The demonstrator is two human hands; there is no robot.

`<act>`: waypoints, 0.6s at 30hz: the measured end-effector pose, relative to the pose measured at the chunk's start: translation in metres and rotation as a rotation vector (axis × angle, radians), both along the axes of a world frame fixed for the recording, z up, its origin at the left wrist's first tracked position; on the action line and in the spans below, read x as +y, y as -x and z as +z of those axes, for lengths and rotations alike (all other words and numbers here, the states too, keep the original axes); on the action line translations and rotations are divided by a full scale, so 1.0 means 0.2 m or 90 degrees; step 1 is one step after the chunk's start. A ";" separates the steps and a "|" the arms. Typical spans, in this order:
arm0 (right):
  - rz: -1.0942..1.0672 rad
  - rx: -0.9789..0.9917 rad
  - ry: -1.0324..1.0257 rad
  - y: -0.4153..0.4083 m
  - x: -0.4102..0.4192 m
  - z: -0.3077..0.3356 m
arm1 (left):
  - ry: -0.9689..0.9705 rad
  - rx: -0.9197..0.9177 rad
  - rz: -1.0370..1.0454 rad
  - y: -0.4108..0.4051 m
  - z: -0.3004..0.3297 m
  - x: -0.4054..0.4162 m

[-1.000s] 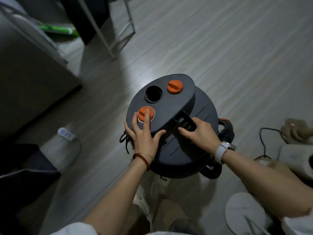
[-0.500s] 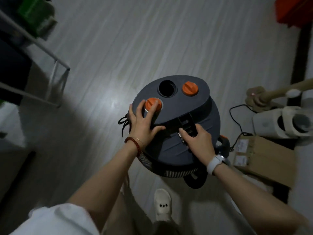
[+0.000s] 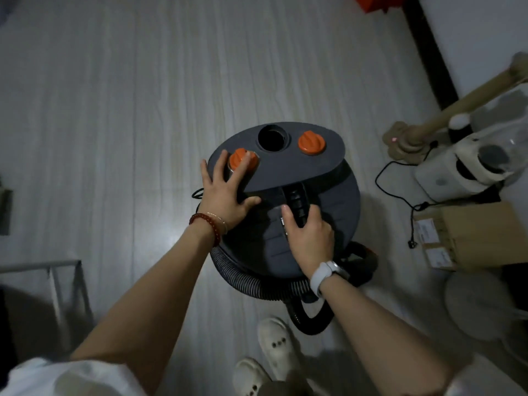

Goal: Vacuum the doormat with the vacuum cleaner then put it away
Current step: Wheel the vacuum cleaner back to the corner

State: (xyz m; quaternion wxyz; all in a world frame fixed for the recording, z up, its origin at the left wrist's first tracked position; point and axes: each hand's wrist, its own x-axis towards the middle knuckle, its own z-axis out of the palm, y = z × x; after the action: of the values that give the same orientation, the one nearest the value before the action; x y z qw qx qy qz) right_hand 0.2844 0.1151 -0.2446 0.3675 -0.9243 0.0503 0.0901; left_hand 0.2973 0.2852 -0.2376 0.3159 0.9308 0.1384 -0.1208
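I see the vacuum cleaner (image 3: 285, 201) standing on the floor (image 3: 128, 110). Left hand (image 3: 225, 192) lies flat, fingers (image 3: 245, 164) straight over an orange knob (image 3: 240, 158). Right hand (image 3: 308, 235) grips the handle (image 3: 297, 201), fingers curled. Labels on the cardboard box (image 3: 471, 232) are unreadable.

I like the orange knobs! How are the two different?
The near orange knob sits under the left hand, whose fingers rest on it; the far orange knob is untouched. The near one shows a silver ring below; the far one shows none. Both sit atop the vacuum cleaner.
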 end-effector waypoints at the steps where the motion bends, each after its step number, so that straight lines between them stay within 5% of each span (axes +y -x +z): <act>1: -0.005 0.001 0.013 -0.07 0.06 0.00 | -0.044 0.014 -0.017 -0.07 0.00 0.04; 5: -0.029 0.009 0.054 -0.45 0.27 -0.01 | -0.181 0.011 -0.103 -0.46 0.01 0.25; 18: -0.069 -0.002 0.072 -1.66 0.98 0.02 | -0.136 0.000 -0.168 -1.70 0.01 0.99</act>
State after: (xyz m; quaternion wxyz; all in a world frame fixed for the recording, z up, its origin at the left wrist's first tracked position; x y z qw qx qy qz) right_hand 0.6174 0.3114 -0.2397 0.3188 -0.9397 0.1046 0.0659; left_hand 0.6378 0.4826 -0.2362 0.1966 0.9692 0.0273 -0.1460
